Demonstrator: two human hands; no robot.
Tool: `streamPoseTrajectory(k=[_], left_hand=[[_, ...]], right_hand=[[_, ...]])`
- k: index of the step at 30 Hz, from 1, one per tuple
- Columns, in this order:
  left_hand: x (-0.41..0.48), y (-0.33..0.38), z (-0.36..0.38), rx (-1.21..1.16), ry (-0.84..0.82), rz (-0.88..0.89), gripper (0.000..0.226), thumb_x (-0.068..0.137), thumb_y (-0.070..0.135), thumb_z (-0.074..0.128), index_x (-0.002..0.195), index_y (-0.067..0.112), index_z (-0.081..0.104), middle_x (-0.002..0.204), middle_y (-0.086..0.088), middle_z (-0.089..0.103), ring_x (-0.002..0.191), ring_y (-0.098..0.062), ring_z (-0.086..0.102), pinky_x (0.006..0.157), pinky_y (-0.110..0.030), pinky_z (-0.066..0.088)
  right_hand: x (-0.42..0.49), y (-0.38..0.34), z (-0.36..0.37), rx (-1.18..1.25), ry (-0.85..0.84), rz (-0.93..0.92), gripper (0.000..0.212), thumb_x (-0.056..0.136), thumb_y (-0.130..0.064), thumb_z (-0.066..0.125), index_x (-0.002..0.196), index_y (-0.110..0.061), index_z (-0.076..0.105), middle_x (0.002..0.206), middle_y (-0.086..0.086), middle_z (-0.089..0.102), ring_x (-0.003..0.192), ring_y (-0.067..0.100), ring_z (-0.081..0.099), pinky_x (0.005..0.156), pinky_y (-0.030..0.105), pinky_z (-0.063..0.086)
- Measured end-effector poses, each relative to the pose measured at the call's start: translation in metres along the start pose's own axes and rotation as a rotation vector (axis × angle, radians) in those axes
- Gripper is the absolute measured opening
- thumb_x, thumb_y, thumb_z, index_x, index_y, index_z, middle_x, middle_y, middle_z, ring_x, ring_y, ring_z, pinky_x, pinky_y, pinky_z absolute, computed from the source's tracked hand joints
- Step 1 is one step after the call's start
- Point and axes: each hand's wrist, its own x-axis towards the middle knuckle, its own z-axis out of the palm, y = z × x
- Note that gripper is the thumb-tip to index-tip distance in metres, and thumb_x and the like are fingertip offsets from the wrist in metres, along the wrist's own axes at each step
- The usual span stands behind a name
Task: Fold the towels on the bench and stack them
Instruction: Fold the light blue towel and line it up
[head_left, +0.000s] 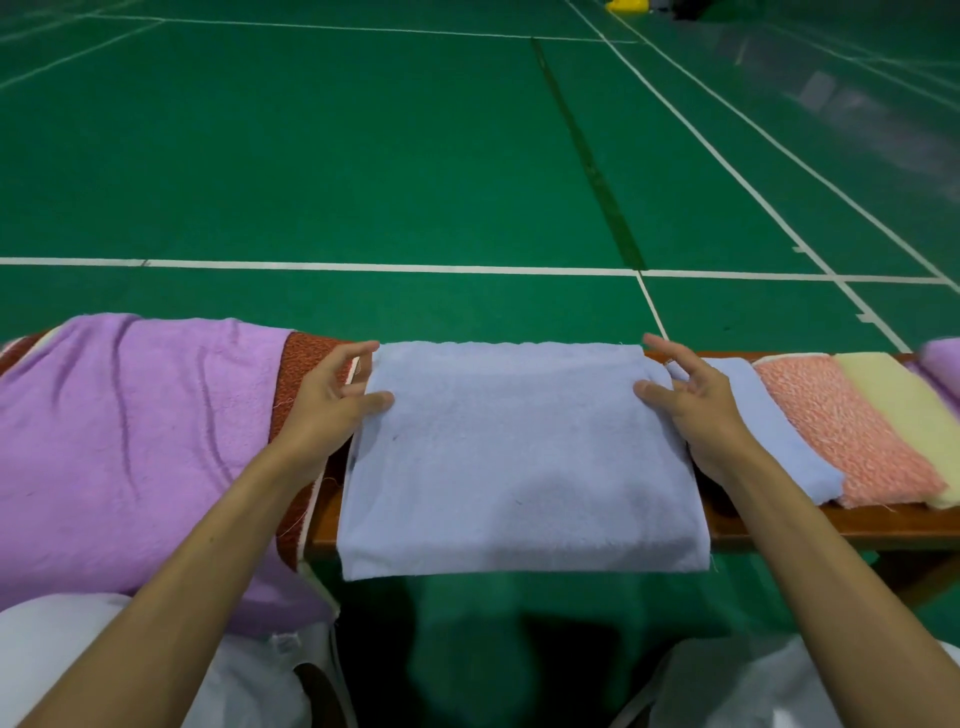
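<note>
The blue towel (519, 457) lies folded to a rectangle across the middle of the tabletop (831, 525), its near edge hanging a little over the front. The left hand (332, 400) sits at its left edge with the thumb on top; whether the fingers are pinching the edge I cannot tell. The right hand (691, 400) is at the right edge, fingers spread and relaxed, thumb resting on the cloth, holding nothing.

This looks like the end of one fold, with the towel being squared up. The next move likely calls for one more fold or for carrying it right to the finished ones: a folded blue towel (769, 415), a pink towel (841, 431) and a yellow towel (893, 405), overlapping like shingles (not yet a true stack).

Room is tight sideways. To the left an unfolded purple towel (130, 441) lies over a rust-coloured towel (306, 364), just beside the left hand. The right hand is over the folded blue towel. The tabletop is narrow, so the overhanging edge could slip towards the green floor (363, 156).
</note>
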Motion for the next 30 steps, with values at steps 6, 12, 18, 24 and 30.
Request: streamPoseTrajectory(k=[6, 12, 18, 24, 30], left_hand=[[-0.012, 0.021, -0.014, 0.161, -0.018, 0.061, 0.028, 0.093, 0.002, 0.071, 0.115, 0.018, 0.075, 0.095, -0.001, 0.081, 0.091, -0.013, 0.077, 0.069, -0.017, 0.058], [-0.022, 0.040, -0.029, 0.367, 0.051, 0.174, 0.019, 0.087, 0.011, 0.080, 0.104, 0.017, 0.077, 0.084, 0.011, 0.079, 0.082, -0.003, 0.075, 0.067, -0.012, 0.056], [-0.036, 0.062, -0.037, 0.457, 0.029, 0.195, 0.024, 0.076, 0.017, 0.088, 0.097, 0.011, 0.080, 0.077, -0.001, 0.079, 0.073, -0.014, 0.077, 0.066, -0.029, 0.061], [-0.025, 0.060, -0.026, 0.489, 0.036, 0.152, 0.013, 0.087, 0.023, 0.081, 0.088, 0.010, 0.076, 0.055, -0.010, 0.068, 0.042, -0.016, 0.058, 0.047, -0.019, 0.042], [-0.022, 0.073, -0.007, 0.022, 0.046, 0.292, 0.006, 0.100, 0.010, 0.062, 0.104, 0.006, 0.065, 0.088, -0.011, 0.080, 0.081, -0.026, 0.078, 0.072, -0.033, 0.063]], right_hand=[[-0.022, -0.024, -0.016, 0.023, -0.098, -0.002, 0.032, 0.094, -0.004, 0.070, 0.124, -0.017, 0.072, 0.108, 0.005, 0.079, 0.098, 0.022, 0.076, 0.078, 0.036, 0.062], [-0.027, -0.046, -0.039, -0.219, -0.170, -0.090, 0.026, 0.092, -0.005, 0.072, 0.117, -0.011, 0.074, 0.099, 0.006, 0.080, 0.095, 0.020, 0.076, 0.071, 0.021, 0.060], [-0.046, -0.073, -0.061, -0.373, -0.249, -0.091, 0.026, 0.089, -0.011, 0.076, 0.115, -0.013, 0.075, 0.095, 0.005, 0.080, 0.090, 0.018, 0.077, 0.073, 0.024, 0.062], [-0.029, -0.067, -0.055, -0.759, -0.107, -0.209, 0.003, 0.095, -0.023, 0.072, 0.097, -0.022, 0.075, 0.055, 0.005, 0.070, 0.048, 0.018, 0.064, 0.055, 0.025, 0.048], [-0.023, -0.068, -0.039, -0.285, 0.104, -0.448, 0.015, 0.100, -0.009, 0.064, 0.111, -0.008, 0.075, 0.080, -0.001, 0.078, 0.056, 0.015, 0.071, 0.050, 0.020, 0.051]])
